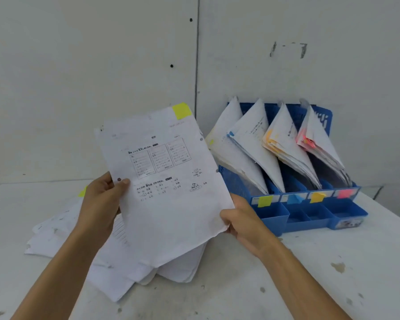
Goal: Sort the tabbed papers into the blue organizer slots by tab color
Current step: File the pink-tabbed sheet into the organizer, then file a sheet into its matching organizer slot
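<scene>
Both hands hold up a printed sheet (171, 192) with a yellow tab (181, 110) at its top right corner. My left hand (102, 202) pinches its left edge and my right hand (240, 220) grips its lower right corner. Under it a loose pile of papers (62, 236) lies on the table. To the right stands the blue organizer (273, 215) with four slots of leaning papers. Its front labels run yellow (264, 201), blue (295, 199), orange (317, 197) and pink (344, 193) from left to right.
The white table (310, 273) is stained and meets a grey wall (90, 65) just behind the organizer. The table's right edge falls away past the organizer. Small open trays (310, 214) stick out at the organizer's front.
</scene>
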